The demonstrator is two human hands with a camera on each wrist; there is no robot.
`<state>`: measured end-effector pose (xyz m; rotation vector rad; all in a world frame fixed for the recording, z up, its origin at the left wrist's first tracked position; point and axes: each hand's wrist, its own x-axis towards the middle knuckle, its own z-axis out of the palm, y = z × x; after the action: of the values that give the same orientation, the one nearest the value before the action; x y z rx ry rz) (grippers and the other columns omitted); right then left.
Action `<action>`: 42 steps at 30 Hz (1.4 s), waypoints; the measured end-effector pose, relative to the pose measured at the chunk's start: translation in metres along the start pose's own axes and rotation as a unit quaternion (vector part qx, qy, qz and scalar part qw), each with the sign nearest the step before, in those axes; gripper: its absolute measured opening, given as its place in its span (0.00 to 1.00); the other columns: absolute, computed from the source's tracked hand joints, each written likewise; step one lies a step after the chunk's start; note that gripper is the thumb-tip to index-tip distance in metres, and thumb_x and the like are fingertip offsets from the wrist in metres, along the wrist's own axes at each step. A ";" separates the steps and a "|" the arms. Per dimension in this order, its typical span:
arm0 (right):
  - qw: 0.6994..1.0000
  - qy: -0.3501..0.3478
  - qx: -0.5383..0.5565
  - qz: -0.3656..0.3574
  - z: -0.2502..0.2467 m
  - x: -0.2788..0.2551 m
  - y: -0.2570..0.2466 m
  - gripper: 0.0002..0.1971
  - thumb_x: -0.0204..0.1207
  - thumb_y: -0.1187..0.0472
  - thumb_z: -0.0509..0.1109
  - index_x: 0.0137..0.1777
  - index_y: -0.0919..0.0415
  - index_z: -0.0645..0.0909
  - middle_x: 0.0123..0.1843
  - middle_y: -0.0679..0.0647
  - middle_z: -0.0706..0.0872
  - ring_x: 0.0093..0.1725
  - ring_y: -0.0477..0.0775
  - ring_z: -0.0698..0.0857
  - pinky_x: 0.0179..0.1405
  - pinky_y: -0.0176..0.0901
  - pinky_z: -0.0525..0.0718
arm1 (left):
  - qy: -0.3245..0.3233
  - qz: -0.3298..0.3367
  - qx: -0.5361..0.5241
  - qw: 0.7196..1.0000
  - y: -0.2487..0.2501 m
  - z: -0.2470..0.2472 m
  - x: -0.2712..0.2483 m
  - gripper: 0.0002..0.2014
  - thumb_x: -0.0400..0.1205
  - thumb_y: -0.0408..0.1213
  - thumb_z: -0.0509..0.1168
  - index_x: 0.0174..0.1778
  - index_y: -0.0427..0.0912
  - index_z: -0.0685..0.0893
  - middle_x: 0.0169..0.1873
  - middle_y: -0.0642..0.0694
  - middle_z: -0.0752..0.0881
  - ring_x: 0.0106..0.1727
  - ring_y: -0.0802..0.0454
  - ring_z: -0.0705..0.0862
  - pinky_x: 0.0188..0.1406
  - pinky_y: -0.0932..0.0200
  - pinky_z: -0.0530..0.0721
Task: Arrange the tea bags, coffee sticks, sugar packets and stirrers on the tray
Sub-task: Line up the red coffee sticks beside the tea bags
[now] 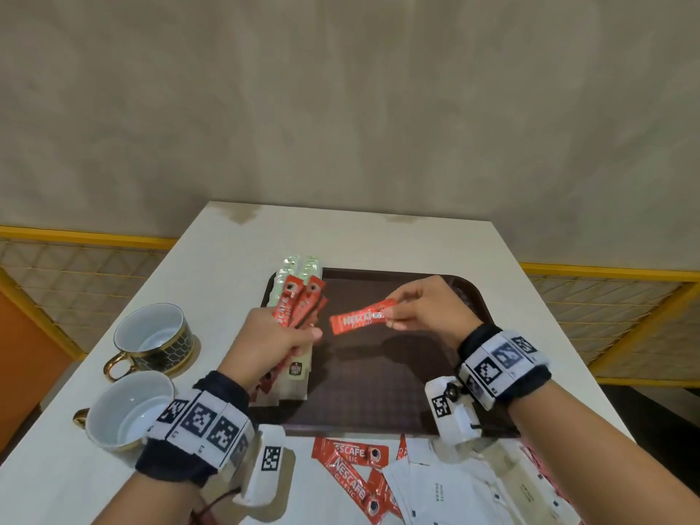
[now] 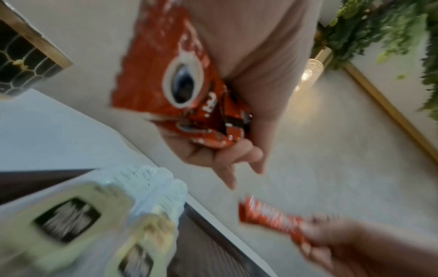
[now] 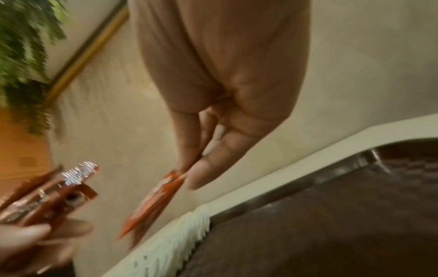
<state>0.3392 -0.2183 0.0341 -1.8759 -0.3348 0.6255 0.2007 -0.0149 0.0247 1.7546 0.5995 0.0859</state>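
A dark brown tray point(image 1: 378, 392) lies on the white table. Pale green tea bags point(image 1: 295, 269) lie in rows along its left side. My left hand point(image 1: 278, 341) grips a bunch of red coffee sticks point(image 1: 299, 303) above those tea bags; the bunch point(image 2: 170, 90) fills the left wrist view. My right hand point(image 1: 416, 308) pinches a single red coffee stick point(image 1: 360, 318) by its end over the tray's middle, its free end pointing at the left hand. In the right wrist view that stick point(image 3: 154, 196) hangs from the fingertips. More coffee sticks point(image 1: 352, 464) and white sugar packets point(image 1: 447, 490) lie near the table's front edge.
Two white cups with gold trim stand left of the tray, one point(image 1: 153, 337) further back and one point(image 1: 127, 409) by my left wrist. Yellow-framed mesh railings point(image 1: 625, 316) flank the table. A beige wall rises behind it.
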 end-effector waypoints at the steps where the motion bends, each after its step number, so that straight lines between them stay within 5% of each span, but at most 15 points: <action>1: 0.999 0.050 0.015 0.014 0.000 0.015 0.006 0.03 0.71 0.76 0.76 0.40 0.69 0.87 0.38 0.66 0.88 0.32 0.51 0.88 0.32 0.32 0.86 | 0.041 -0.002 -0.024 0.999 0.002 -0.002 0.008 0.10 0.72 0.32 0.77 0.48 0.37 0.90 0.32 0.43 0.89 0.26 0.54 0.83 0.26 0.63 0.81; 5: 0.982 0.178 0.026 0.062 0.010 0.070 0.024 0.10 0.68 0.77 0.78 0.31 0.64 0.85 0.38 0.65 0.88 0.32 0.53 0.87 0.31 0.37 0.89 | 0.101 -0.002 -0.079 0.992 0.007 -0.004 0.025 0.07 0.73 0.32 0.76 0.47 0.39 0.90 0.32 0.43 0.87 0.27 0.52 0.80 0.28 0.60 0.79; 9: 0.973 0.214 0.013 0.083 0.023 0.114 0.024 0.12 0.68 0.74 0.79 0.30 0.60 0.84 0.39 0.64 0.88 0.33 0.54 0.86 0.32 0.41 0.90 | 0.102 -0.006 -0.120 0.988 0.005 0.002 0.026 0.05 0.74 0.31 0.75 0.44 0.41 0.90 0.24 0.48 0.86 0.21 0.57 0.81 0.23 0.63 0.79; 13: 0.977 0.187 -0.064 0.082 0.034 0.147 0.018 0.04 0.70 0.69 0.80 0.40 0.64 0.88 0.40 0.61 0.88 0.34 0.55 0.86 0.31 0.45 0.90 | 0.101 -0.014 -0.134 0.986 -0.004 0.002 0.032 0.05 0.74 0.34 0.76 0.45 0.43 0.91 0.29 0.43 0.89 0.28 0.49 0.85 0.32 0.57 0.83; 16: 0.974 0.157 -0.147 0.079 0.034 0.159 0.018 0.04 0.70 0.67 0.80 0.43 0.63 0.89 0.42 0.59 0.87 0.42 0.58 0.87 0.45 0.56 0.91 | 0.098 -0.018 -0.145 0.984 -0.007 -0.001 0.034 0.05 0.74 0.35 0.76 0.45 0.44 0.91 0.22 0.49 0.85 0.22 0.54 0.80 0.29 0.60 0.78; 19: 0.962 0.133 -0.223 0.083 0.031 0.163 0.023 0.07 0.69 0.62 0.81 0.45 0.63 0.89 0.46 0.60 0.89 0.46 0.60 0.88 0.48 0.58 0.91 | 0.090 -0.026 -0.162 0.982 -0.010 -0.005 0.035 0.06 0.74 0.34 0.76 0.46 0.43 0.90 0.20 0.46 0.83 0.20 0.53 0.78 0.24 0.61 0.77; 26: 0.909 0.130 -0.393 0.055 0.031 0.158 0.022 0.13 0.74 0.53 0.75 0.50 0.62 0.83 0.48 0.57 0.87 0.46 0.59 0.87 0.44 0.47 0.86 | 0.081 -0.025 -0.159 0.984 -0.014 -0.003 0.039 0.05 0.74 0.34 0.76 0.44 0.42 0.91 0.22 0.42 0.81 0.25 0.48 0.76 0.27 0.58 0.77; 29: 0.880 0.123 -0.458 -0.009 0.034 0.152 0.016 0.11 0.75 0.55 0.71 0.52 0.62 0.82 0.51 0.57 0.84 0.47 0.59 0.83 0.41 0.44 0.78 | 0.075 -0.026 -0.162 0.984 -0.016 -0.001 0.039 0.05 0.74 0.33 0.76 0.44 0.41 0.91 0.22 0.42 0.81 0.25 0.48 0.76 0.26 0.58 0.78; 33: 0.859 0.028 -0.503 -0.097 0.043 0.153 0.009 0.13 0.75 0.60 0.72 0.59 0.60 0.84 0.57 0.56 0.84 0.56 0.59 0.84 0.46 0.45 0.78 | 0.078 -0.023 -0.157 0.984 -0.018 -0.003 0.039 0.05 0.74 0.33 0.76 0.44 0.41 0.91 0.22 0.41 0.82 0.26 0.47 0.78 0.27 0.57 0.79; 38: 0.860 -0.002 -0.501 -0.099 0.051 0.160 0.009 0.11 0.76 0.67 0.70 0.56 0.59 0.86 0.58 0.59 0.85 0.56 0.61 0.85 0.53 0.48 0.84 | 0.082 -0.031 -0.161 0.983 -0.022 -0.006 0.038 0.04 0.74 0.33 0.75 0.44 0.41 0.91 0.22 0.41 0.81 0.25 0.48 0.77 0.24 0.59 0.78; 42: 0.862 0.001 -0.494 -0.111 0.056 0.164 0.007 0.10 0.75 0.68 0.68 0.53 0.59 0.86 0.55 0.59 0.86 0.53 0.61 0.85 0.48 0.47 0.83 | 0.084 -0.033 -0.156 0.984 -0.024 -0.008 0.038 0.04 0.75 0.32 0.75 0.44 0.41 0.90 0.21 0.42 0.81 0.22 0.50 0.76 0.21 0.62 0.78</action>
<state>0.4423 -0.0948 -0.0309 -2.7439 -0.9980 0.2861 0.2224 0.0120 -0.0046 1.4320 0.7247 0.2705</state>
